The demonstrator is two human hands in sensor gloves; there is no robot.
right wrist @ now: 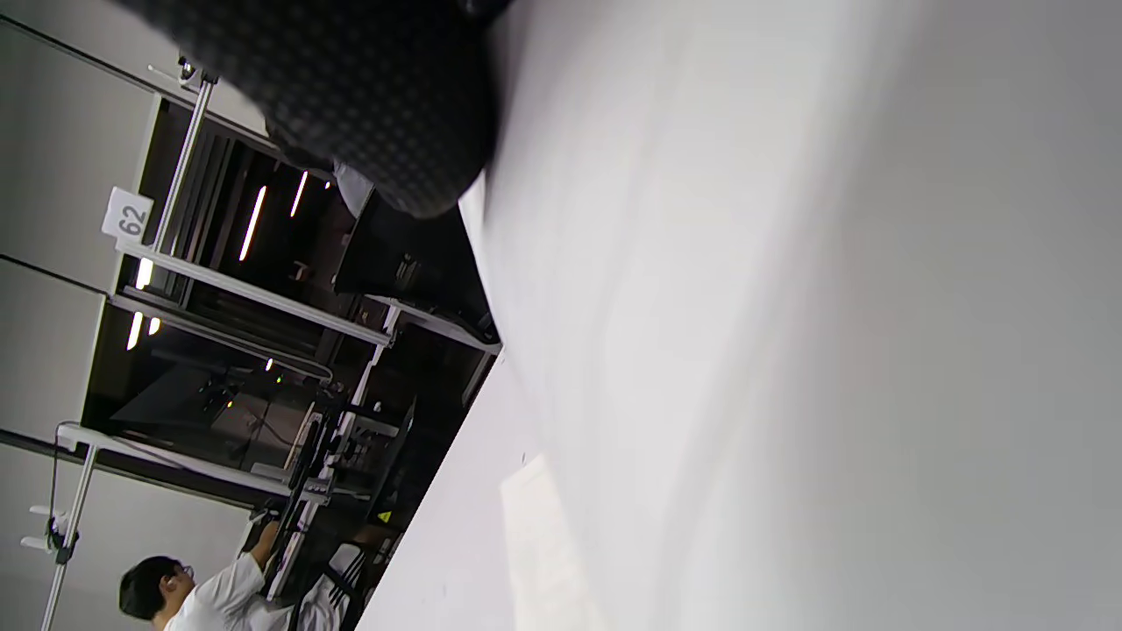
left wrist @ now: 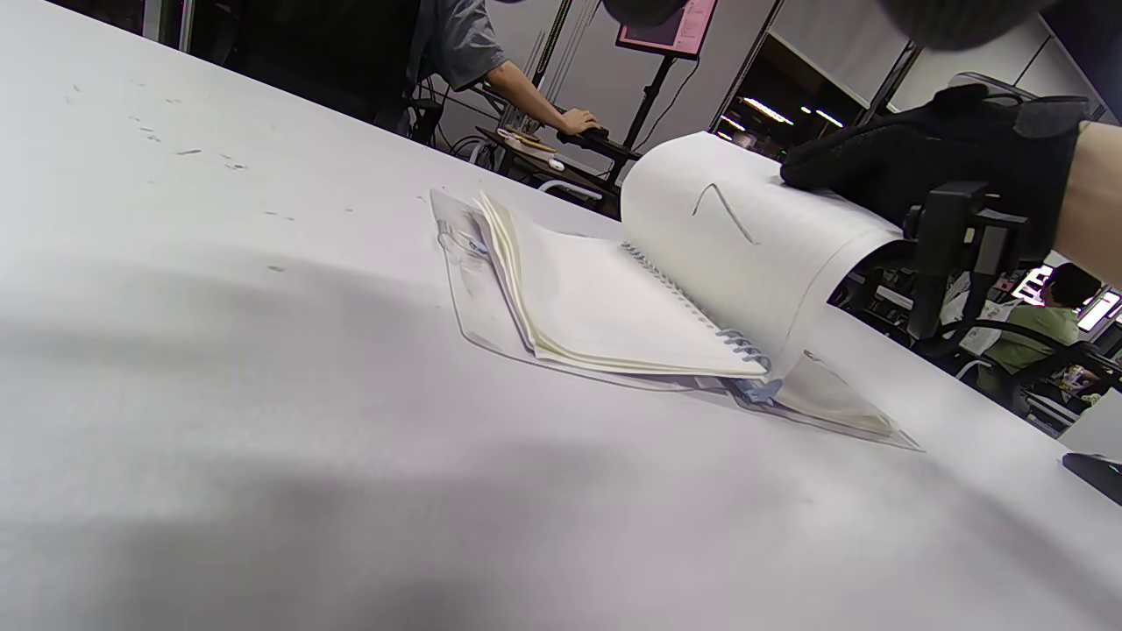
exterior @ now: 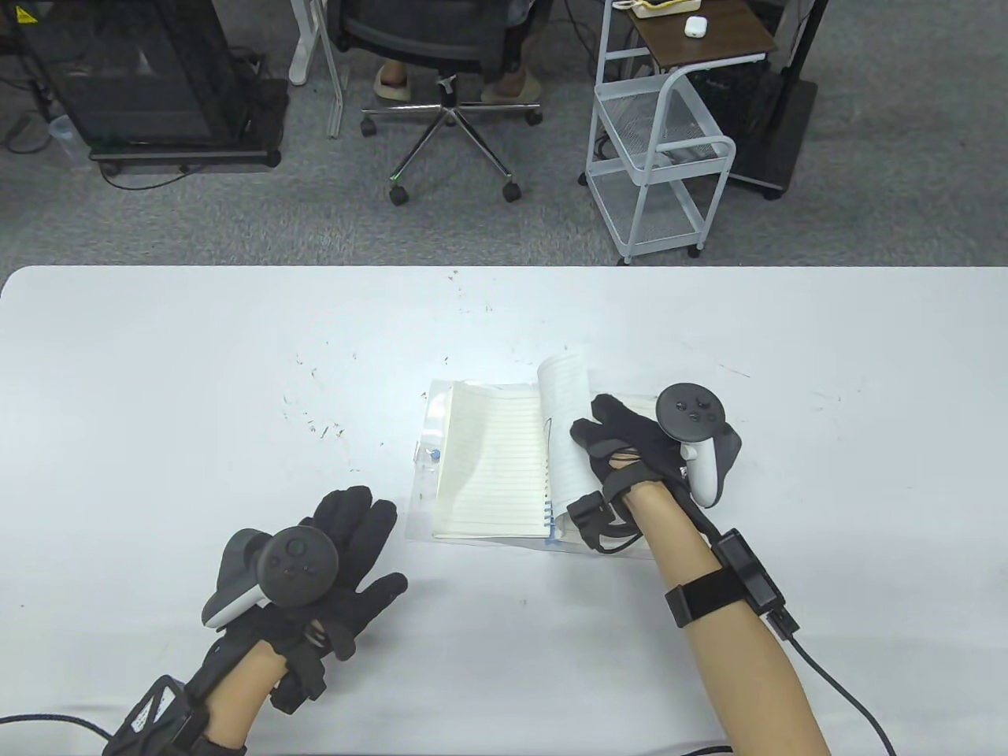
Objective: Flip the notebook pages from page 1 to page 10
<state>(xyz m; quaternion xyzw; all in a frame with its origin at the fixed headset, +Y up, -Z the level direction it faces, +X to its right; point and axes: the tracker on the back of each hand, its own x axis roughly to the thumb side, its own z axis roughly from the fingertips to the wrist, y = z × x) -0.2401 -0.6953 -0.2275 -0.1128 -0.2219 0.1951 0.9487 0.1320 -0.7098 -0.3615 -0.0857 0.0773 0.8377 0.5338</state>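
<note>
A spiral notebook point(exterior: 488, 465) lies open in the middle of the white table point(exterior: 157, 378), its lined left page facing up. It also shows in the left wrist view point(left wrist: 605, 307). My right hand point(exterior: 598, 425) holds one page point(exterior: 568, 394) lifted off the right side, and the page curls up over the spiral. In the left wrist view the page point(left wrist: 736, 254) arches under the right hand's fingers point(left wrist: 841, 162). My left hand point(exterior: 370, 543) rests open on the table to the left of the notebook, fingers spread, holding nothing. The right wrist view shows only a glove fingertip point(right wrist: 368, 96) against white paper.
A clear plastic cover point(exterior: 423, 465) sticks out from under the notebook's left side. Small dark specks point(exterior: 323, 429) dot the table left of it. Beyond the table's far edge stand an office chair point(exterior: 449, 102) and a white wire cart point(exterior: 661, 181).
</note>
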